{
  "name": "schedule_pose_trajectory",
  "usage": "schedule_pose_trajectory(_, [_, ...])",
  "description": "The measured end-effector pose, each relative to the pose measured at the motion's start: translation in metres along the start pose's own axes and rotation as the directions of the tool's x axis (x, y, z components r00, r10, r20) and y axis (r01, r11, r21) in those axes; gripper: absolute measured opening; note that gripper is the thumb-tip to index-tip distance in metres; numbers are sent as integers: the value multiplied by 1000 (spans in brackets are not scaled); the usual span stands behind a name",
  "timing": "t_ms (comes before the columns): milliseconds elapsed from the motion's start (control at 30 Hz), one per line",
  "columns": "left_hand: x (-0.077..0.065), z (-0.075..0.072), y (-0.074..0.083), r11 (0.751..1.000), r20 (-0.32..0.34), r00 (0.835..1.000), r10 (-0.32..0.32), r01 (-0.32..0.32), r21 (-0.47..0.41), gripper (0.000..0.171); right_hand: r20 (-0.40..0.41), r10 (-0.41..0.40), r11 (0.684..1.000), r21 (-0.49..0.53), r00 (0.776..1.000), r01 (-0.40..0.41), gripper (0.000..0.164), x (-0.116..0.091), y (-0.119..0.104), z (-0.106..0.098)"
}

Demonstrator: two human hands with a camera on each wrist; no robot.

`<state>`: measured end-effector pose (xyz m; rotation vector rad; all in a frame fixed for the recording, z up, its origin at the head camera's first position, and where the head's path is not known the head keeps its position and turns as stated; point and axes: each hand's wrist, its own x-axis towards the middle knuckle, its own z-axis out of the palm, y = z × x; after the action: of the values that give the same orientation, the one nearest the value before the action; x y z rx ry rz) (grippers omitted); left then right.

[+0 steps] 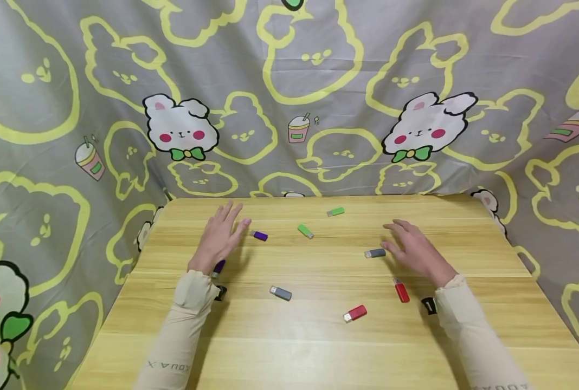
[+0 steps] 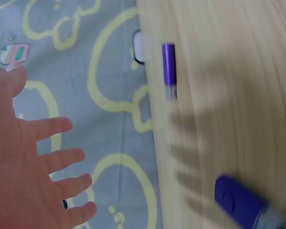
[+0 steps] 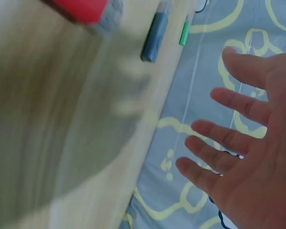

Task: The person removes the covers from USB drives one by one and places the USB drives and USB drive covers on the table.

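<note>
So I'm standing here and both hands are up over the wooden tabletop (image 1: pixel 289 355), fingers spread. The left hand (image 1: pixel 217 236) has its grip wide, with a purple USB stick (image 1: pixel 260 235) just off the thumb and another purple stick (image 1: pixel 219 267) partly hidden by the wrist. The right hand (image 1: pixel 415 250) has a wide grip too; from the head view a grey stick (image 1: pixel 377 253) sits right by its thumb, can't tell if they touch. A red stick (image 1: pixel 402 292) lies near that wrist. Two green sticks (image 1: pixel 305 231) are toward the far edge, and a second grey stick (image 1: pixel 282 293) and second red stick (image 1: pixel 356 313) are closer to the person.
</note>
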<state>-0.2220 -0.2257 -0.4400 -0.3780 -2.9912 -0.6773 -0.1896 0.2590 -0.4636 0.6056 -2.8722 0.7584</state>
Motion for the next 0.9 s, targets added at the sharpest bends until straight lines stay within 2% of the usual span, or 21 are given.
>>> schedule_pose_trajectory(267, [-4, 22, 14, 992, -54, 998, 32, -38, -123, 66, 61, -73, 997, 35, 995, 71, 36, 3, -6, 19])
schedule_pose_trajectory(433, [0, 36, 23, 983, -77, 995, 60, -72, -168, 65, 85, -50, 996, 79, 995, 43, 31, 5, -6, 29])
schedule_pose_trajectory(533, [1, 41, 27, 979, -88, 995, 54, -70, -193, 64, 91, -46, 996, 81, 995, 38, 28, 6, -6, 34])
schedule_pose_trajectory(700, [5, 46, 34, 970, -106, 993, 56, -79, -230, 62, 81, -38, 997, 65, 996, 33, 22, 8, -6, 38])
schedule_pose_trajectory(900, [9, 51, 41, 962, -103, 994, 44, -70, -263, 60, 85, 7, 997, 76, 996, -13, 15, 10, -9, 39])
